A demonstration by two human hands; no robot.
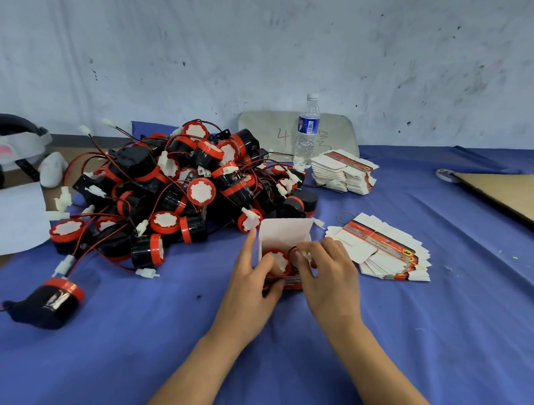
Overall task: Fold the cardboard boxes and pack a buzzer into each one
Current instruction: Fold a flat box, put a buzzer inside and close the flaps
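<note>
Blue cloth (119, 358): spread over the counter, likely as a soft bed against rolling and scratching.
Lone buzzer (53, 303): far left of the open box (284, 234), lying on its side, strayed from the heap.
Buzzer pile (181, 188): just behind and left of the open box, tangled in red and black leads; heaped close, probably for a short reach.
Left hand (251, 277): clasping the open box at its left wall and front, forefinger up along the wall, thumb across the front; seemingly there to stop any sliding.
Open box: upright between both hands, white lid flap raised at the back, mouth left clear for loading.
Packed buzzer (276, 260): inside the open box, white face in red rim turned up.
Right hand (328, 270): at the open box's right side, fingers curled, pinching the wire (293, 250) above the packed buzzer, apparently to tuck it in; grip partly hidden.
Water bottle (307, 132): well behind the open box, upright, out of the work.
Banded blanks (344, 173): behind and right of the open box, held as a reserve.
Fanned blanks (386, 251): just right of the open box, flat, handy for the next fold.
Step, by judgement: wire tucking; lid not yet closed.
</note>
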